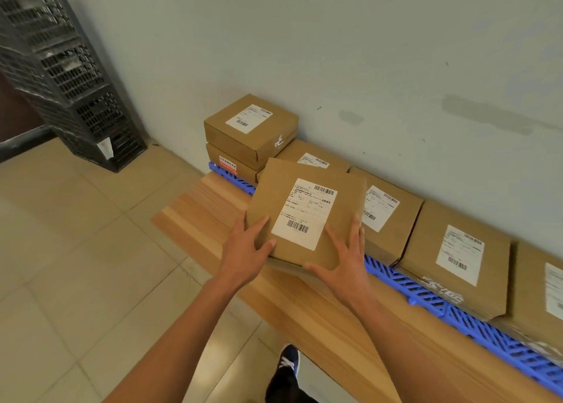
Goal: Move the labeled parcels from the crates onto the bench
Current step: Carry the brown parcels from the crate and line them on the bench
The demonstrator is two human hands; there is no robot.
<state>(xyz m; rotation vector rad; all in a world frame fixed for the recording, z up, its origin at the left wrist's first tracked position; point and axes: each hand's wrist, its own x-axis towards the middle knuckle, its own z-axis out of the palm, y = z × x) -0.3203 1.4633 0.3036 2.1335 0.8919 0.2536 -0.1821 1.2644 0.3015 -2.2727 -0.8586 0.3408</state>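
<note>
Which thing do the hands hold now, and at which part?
A labeled parcel: left hand grips its near left corner, right hand its near right edge.

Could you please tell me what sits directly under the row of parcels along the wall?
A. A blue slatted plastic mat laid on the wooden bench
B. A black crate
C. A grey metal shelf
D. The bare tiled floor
A: the blue plastic mat shows beneath the parcels by the wall and lies on the wooden bench.
</note>
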